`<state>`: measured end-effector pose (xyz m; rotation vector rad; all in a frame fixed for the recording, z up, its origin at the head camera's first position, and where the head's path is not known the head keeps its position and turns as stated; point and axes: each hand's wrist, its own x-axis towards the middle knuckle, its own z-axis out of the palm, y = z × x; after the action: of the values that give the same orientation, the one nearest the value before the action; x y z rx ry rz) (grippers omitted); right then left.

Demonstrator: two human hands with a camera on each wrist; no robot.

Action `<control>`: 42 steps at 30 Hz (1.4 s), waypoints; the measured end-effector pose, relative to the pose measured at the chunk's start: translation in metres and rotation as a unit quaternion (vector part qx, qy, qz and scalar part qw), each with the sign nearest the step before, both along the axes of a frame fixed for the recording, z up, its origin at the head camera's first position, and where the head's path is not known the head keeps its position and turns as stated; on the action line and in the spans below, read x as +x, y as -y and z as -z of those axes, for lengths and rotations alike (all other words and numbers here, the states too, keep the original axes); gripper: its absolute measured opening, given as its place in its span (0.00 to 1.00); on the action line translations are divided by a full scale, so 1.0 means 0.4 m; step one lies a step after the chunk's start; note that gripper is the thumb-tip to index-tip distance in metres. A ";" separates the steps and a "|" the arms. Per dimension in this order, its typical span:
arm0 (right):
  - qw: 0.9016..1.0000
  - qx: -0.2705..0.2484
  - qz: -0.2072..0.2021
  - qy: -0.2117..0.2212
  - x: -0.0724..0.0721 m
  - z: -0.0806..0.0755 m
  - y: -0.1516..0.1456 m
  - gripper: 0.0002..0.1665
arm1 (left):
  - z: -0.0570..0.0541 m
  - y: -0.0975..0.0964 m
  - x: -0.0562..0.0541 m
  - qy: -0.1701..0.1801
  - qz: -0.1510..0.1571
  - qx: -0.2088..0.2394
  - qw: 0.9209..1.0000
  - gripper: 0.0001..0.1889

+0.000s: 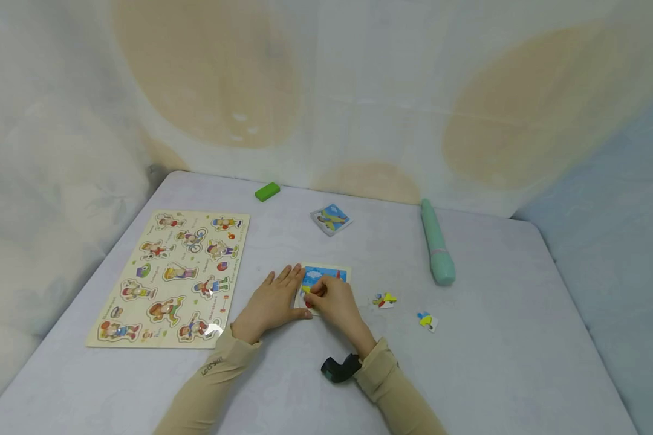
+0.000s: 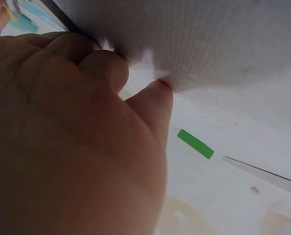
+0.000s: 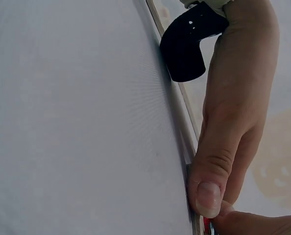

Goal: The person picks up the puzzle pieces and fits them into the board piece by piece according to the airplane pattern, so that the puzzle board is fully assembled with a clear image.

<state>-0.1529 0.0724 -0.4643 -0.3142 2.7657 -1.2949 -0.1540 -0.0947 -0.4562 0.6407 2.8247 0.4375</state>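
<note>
A small picture puzzle [image 1: 313, 275], blue with clouds and red and yellow parts, lies on the table between both hands. My left hand [image 1: 272, 302] rests along its left edge, fingers stretched and thumb out near the bottom corner. Over the puzzle, my right hand [image 1: 334, 302] bends its fingers and pinches a small puzzle piece at the lower left; the hand mostly hides that piece. In the right wrist view the thumb [image 3: 208, 196] presses down beside a bit of red. Two loose pieces lie to the right, a yellow-and-red one [image 1: 384, 300] and a yellow-and-blue one [image 1: 427, 321].
On the left lies a large cream board [image 1: 187, 291] with cartoon sports figures. Behind the puzzle are a small airplane picture [image 1: 333, 217] and a green block [image 1: 267, 192]. A mint-green stick-shaped object [image 1: 438, 248] lies at right. A black wrist camera [image 1: 338, 369] hangs at my right wrist.
</note>
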 end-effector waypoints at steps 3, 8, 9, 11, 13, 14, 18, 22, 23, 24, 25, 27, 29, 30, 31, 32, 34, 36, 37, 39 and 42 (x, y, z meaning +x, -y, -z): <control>1.000 0.027 0.006 -0.012 0.004 0.004 0.007 0.10 | 0.002 0.000 -0.001 -0.001 0.002 -0.001 1.000 0.50; 0.999 0.038 0.025 -0.023 0.010 0.011 0.017 0.16 | 0.002 0.000 0.000 -0.001 0.001 0.000 1.000 0.50; 0.999 0.036 0.025 -0.025 0.011 0.010 0.018 0.16 | 0.002 0.000 0.000 -0.001 0.001 0.001 1.000 0.50; 0.999 0.037 0.021 -0.026 0.013 0.006 0.016 0.16 | 0.002 -0.001 0.000 -0.001 0.000 0.005 1.000 0.50; 0.999 0.036 0.007 -0.020 0.014 0.000 0.009 0.16 | 0.004 -0.003 0.001 0.000 0.000 0.009 1.000 0.50; 1.000 0.028 -0.007 -0.008 0.012 -0.003 0.000 0.16 | 0.006 -0.005 0.002 0.001 -0.001 0.010 1.000 0.50; 0.997 -0.014 -0.052 0.046 -0.008 -0.026 -0.067 0.15 | 0.010 -0.013 0.007 0.007 -0.004 0.004 1.000 0.50; 0.995 -0.026 -0.030 0.090 -0.030 -0.065 -0.179 0.16 | 0.009 -0.013 0.008 0.015 -0.004 -0.006 1.000 0.51; 0.995 -0.019 -0.017 0.101 -0.032 -0.072 -0.208 0.18 | 0.008 -0.012 0.007 0.016 -0.003 -0.009 1.000 0.51; 0.994 -0.006 -0.007 0.108 -0.034 -0.078 -0.236 0.19 | 0.007 -0.011 0.006 0.016 -0.002 -0.011 1.000 0.51; 0.993 0.011 -0.002 0.117 -0.034 -0.082 -0.261 0.20 | 0.006 -0.009 0.004 0.017 -0.003 -0.014 1.000 0.51; 0.990 0.044 -0.004 0.131 -0.034 -0.086 -0.302 0.23 | 0.004 -0.006 -0.001 0.015 -0.004 -0.015 1.000 0.51; 0.988 0.071 -0.020 0.132 -0.035 -0.085 -0.328 0.25 | 0.002 -0.004 -0.004 0.013 -0.005 -0.015 1.000 0.51; 0.988 0.080 -0.028 0.131 -0.036 -0.083 -0.335 0.25 | 0.001 -0.004 -0.005 0.012 -0.005 -0.014 1.000 0.51; 0.987 0.090 -0.034 0.125 -0.037 -0.081 -0.338 0.24 | 0.001 -0.003 -0.006 0.012 -0.005 -0.013 1.000 0.51; 0.988 0.099 -0.039 0.116 -0.039 -0.080 -0.339 0.23 | 0.001 -0.003 -0.007 0.013 -0.005 -0.013 1.000 0.51; 0.988 0.115 -0.035 0.098 -0.042 -0.076 -0.333 0.19 | 0.001 -0.002 -0.007 0.017 -0.004 -0.012 1.000 0.51; 0.988 0.132 -0.016 0.084 -0.045 -0.074 -0.322 0.16 | 0.000 -0.002 -0.006 0.020 -0.005 -0.010 1.000 0.51; 0.987 0.144 -0.008 0.078 -0.045 -0.073 -0.316 0.15 | 0.000 -0.002 -0.005 0.022 -0.005 -0.010 1.000 0.51; 0.985 0.158 0.010 0.072 -0.045 -0.073 -0.304 0.14 | 0.000 -0.002 -0.003 0.025 -0.008 -0.008 1.000 0.51; 0.982 0.172 0.025 0.068 -0.045 -0.070 -0.294 0.16 | 0.001 -0.002 -0.002 0.024 -0.009 -0.006 1.000 0.51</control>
<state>-0.1710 0.1898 -0.4362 -0.1269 2.8230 -0.7883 -0.1546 -0.0938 -0.4564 0.5944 2.7873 0.4337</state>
